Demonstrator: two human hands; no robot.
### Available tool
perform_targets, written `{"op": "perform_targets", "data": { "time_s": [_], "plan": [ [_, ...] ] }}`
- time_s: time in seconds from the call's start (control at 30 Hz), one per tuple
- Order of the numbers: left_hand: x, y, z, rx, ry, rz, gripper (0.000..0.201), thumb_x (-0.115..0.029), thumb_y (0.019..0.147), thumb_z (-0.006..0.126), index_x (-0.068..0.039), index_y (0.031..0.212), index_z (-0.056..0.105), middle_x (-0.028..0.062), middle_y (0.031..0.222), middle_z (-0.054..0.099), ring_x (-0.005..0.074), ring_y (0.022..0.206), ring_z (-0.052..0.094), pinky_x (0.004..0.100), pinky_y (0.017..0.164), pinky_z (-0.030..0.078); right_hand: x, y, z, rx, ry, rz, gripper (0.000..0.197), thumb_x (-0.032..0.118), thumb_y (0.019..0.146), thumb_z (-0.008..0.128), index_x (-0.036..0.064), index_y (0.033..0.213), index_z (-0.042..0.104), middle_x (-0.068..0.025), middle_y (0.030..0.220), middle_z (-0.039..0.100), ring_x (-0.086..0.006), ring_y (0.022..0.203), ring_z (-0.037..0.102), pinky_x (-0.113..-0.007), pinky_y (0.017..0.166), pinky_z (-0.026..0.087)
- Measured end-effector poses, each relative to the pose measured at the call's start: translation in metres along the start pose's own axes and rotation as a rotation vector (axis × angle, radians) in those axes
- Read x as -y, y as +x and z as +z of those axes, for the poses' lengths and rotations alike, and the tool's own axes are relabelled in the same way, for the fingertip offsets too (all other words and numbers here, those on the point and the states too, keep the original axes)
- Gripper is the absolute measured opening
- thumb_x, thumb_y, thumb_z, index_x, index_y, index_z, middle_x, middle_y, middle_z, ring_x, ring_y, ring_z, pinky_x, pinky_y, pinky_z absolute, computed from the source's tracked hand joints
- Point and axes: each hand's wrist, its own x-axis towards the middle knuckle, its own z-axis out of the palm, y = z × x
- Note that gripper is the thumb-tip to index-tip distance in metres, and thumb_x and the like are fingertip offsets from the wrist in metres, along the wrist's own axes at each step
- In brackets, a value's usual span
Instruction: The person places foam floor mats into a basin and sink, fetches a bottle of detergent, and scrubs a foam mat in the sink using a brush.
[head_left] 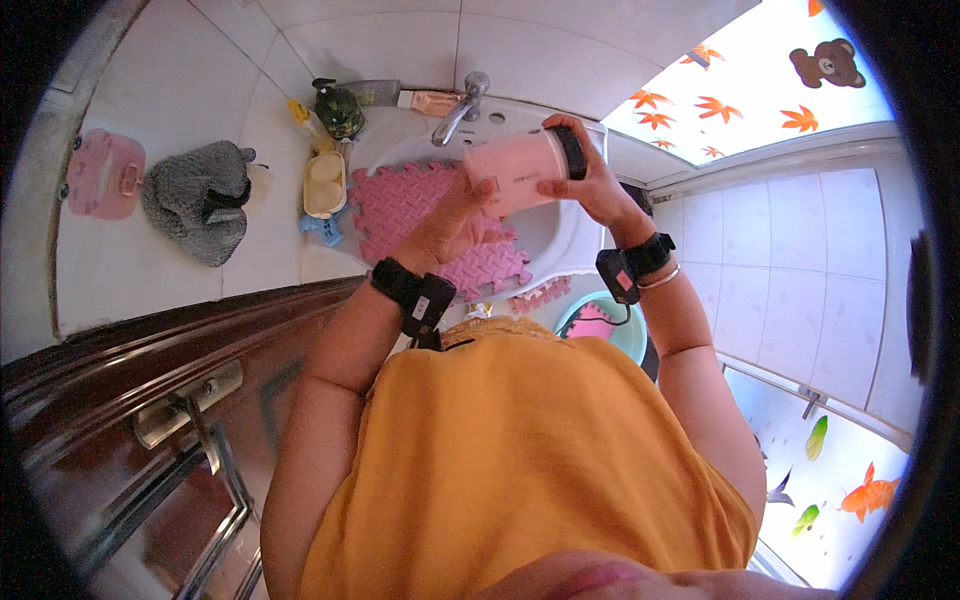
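Note:
Both hands hold a pink translucent jar (pixel 515 170) with a black lid, tilted on its side above the sink. My right hand (pixel 597 190) grips the lid end, with its fingers over the black lid and the thumb along the jar's side. At the other end, my left hand (pixel 462 212) supports the jar, its thumb against the wall; the remaining fingers are partly hidden. Beneath lies a pink interlocking foam mat (pixel 400 205), spread in the white sink (pixel 575 225). Printing on the jar is too blurred to make out.
A chrome faucet (pixel 460 118) stands behind the jar. Left of the sink are a dark green bottle (pixel 338 112) and a yellow soap dish (pixel 325 187). A grey cloth (pixel 195 205) and pink box (pixel 106 175) are further left. Below right sits a teal basin (pixel 635 335).

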Motion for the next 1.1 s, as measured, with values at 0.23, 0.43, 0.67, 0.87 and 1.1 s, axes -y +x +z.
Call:
{"op": "perform_targets", "data": {
  "time_s": [0.23,0.43,0.67,0.87,1.1],
  "plan": [
    [-0.011,-0.033,-0.018,-0.027,-0.156,-0.146,0.053,-0.031,0.079,0.064,-0.008,0.121,0.041,0.0086,0.113,0.052,0.0223,0.102,0.054,0.0389,0.085,0.049,0.021,-0.027,0.02,0.179,0.0,0.086,0.071,0.011,0.074,0.069,0.0132,0.134,0.031,-0.0062,0.125,0.039,-0.0173,0.108,0.045,-0.029,0.091,0.039],
    [-0.023,-0.07,-0.023,0.009,0.084,0.016,0.051,-0.03,0.081,0.061,-0.006,0.12,0.042,0.0089,0.113,0.052,0.0223,0.102,0.054,0.036,0.085,0.048,0.01,-0.02,0.036,0.191,-0.106,0.837,0.069,0.061,0.085,0.036,0.0083,0.131,0.036,-0.0074,0.098,0.058,-0.0166,0.092,0.057,-0.028,0.067,0.05],
    [-0.038,-0.103,-0.043,-0.076,-0.004,-0.062,0.053,-0.035,0.08,0.062,-0.006,0.12,0.042,0.0082,0.111,0.053,0.0212,0.097,0.056,0.0347,0.082,0.05,0.037,-0.02,0.068,0.183,0.056,0.751,0.062,0.054,0.088,0.038,0.0163,0.136,0.03,-0.011,0.116,0.051,-0.016,0.091,0.057,-0.029,0.072,0.049],
    [-0.047,-0.127,-0.039,-0.134,-0.228,-0.101,0.053,-0.034,0.078,0.063,-0.007,0.119,0.043,0.0079,0.11,0.053,0.0199,0.093,0.057,0.0341,0.078,0.051,0.04,-0.02,0.113,0.144,-0.25,0.037,0.056,0.015,0.08,0.063,0.0113,0.13,0.038,-0.0071,0.1,0.058,-0.0145,0.085,0.058,-0.028,0.072,0.049],
    [-0.064,-0.152,-0.031,-0.114,0.031,-0.007,0.051,-0.036,0.079,0.061,-0.007,0.118,0.045,0.0075,0.107,0.055,0.022,0.096,0.056,0.0362,0.08,0.051,0.064,-0.025,0.149,-0.119,0.043,0.645,0.069,0.059,0.085,0.037,0.002,0.122,0.044,-0.0106,0.084,0.062,-0.0173,0.062,0.062,-0.024,0.05,0.05]
  ]
}}
